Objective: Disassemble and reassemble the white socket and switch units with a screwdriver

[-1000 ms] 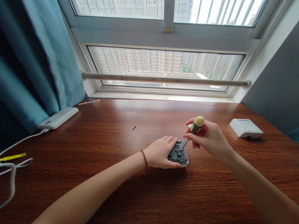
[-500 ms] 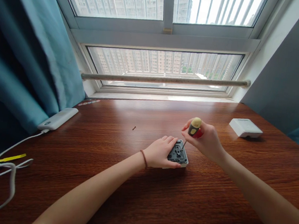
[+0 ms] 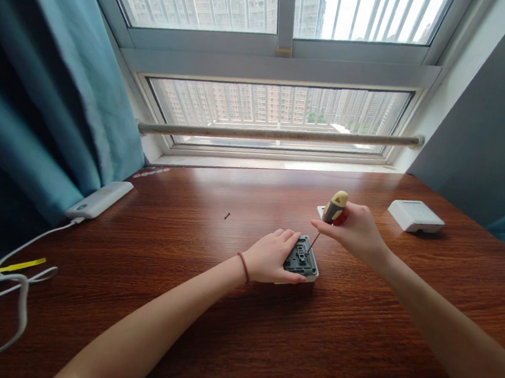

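Note:
My left hand (image 3: 272, 256) is closed around the left side of a small square housing (image 3: 302, 263), a dark grey moulded part with a white rim, lying on the wooden table. Its thumb lies along the near edge; the fingers cover the far-left part. In my right hand (image 3: 355, 229) is a screwdriver (image 3: 335, 206) with a yellow, grey and red handle. The screwdriver leans to the right, its thin shaft reaching down to the middle of the grey part. Whether a screw sits under the tip is too small to tell.
On the table (image 3: 202, 328) lies a small screw (image 3: 227, 216), left of the housing. A white box-shaped piece (image 3: 416, 217) rests at the right, and a white flat piece (image 3: 320, 210) shows partly behind my right hand. A white power strip (image 3: 100, 199) with cable stands by the curtain (image 3: 103, 107).
The screwdriver handle has tilted to the right and up with my right hand, uncovering the white flat piece behind. My left hand and the housing have stayed in place.

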`<state>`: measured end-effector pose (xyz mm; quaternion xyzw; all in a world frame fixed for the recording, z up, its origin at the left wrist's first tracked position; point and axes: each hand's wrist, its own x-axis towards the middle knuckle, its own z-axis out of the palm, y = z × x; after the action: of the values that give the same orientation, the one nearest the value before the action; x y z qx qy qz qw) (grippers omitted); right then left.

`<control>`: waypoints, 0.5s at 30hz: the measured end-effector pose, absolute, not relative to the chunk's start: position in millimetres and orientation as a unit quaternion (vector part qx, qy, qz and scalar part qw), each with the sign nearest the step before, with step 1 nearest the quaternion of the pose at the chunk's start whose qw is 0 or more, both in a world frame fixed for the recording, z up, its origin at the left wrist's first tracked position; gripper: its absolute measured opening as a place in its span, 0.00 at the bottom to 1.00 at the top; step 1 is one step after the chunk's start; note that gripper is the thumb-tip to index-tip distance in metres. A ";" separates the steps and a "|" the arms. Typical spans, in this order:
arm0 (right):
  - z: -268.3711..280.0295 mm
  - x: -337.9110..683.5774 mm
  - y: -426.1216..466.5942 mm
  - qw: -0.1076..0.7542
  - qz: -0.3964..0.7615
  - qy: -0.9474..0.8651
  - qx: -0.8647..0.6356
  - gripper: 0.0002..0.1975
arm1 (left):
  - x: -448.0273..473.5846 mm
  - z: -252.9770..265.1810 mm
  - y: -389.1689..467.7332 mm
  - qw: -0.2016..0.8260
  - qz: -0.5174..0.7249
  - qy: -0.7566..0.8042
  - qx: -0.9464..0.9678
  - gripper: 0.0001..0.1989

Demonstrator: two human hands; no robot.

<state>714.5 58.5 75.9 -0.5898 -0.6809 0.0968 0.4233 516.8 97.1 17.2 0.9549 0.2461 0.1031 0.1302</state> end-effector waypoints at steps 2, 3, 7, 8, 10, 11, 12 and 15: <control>69.7 708.2 58.8 0.446 0.095 -0.680 -0.573 0.11 | 516.6 17.2 97.1 0.133 0.104 0.246 0.955 0.43; 68.1 705.8 58.8 0.461 0.126 -0.678 -0.559 0.09 | 516.6 17.2 97.2 0.133 0.104 0.246 0.955 0.43; 71.9 704.9 58.9 0.480 0.316 -0.639 -0.512 0.19 | 516.9 16.9 97.6 0.132 0.103 0.245 0.955 0.43; 75.2 706.8 58.8 0.474 0.360 -0.628 -0.502 0.22 | 517.0 16.6 97.7 0.132 0.103 0.245 0.955 0.43; 83.0 712.0 57.9 0.450 0.434 -0.616 -0.480 0.26 | 517.2 16.1 97.9 0.133 0.104 0.244 0.955 0.43; 86.8 714.7 57.0 0.434 0.463 -0.613 -0.471 0.26 | 517.2 15.9 97.9 0.133 0.105 0.244 0.955 0.43; 89.9 717.0 56.0 0.418 0.482 -0.612 -0.467 0.25 | 517.1 15.7 98.0 0.134 0.105 0.244 0.955 0.43; 92.8 718.7 52.8 0.395 0.407 -0.640 -0.519 0.18 | 516.8 15.3 98.1 0.135 0.108 0.244 0.954 0.43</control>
<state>718.7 52.8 92.8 -0.5190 -0.6400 0.4067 0.3945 516.8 98.1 15.3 0.9544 0.2437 0.1080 0.1346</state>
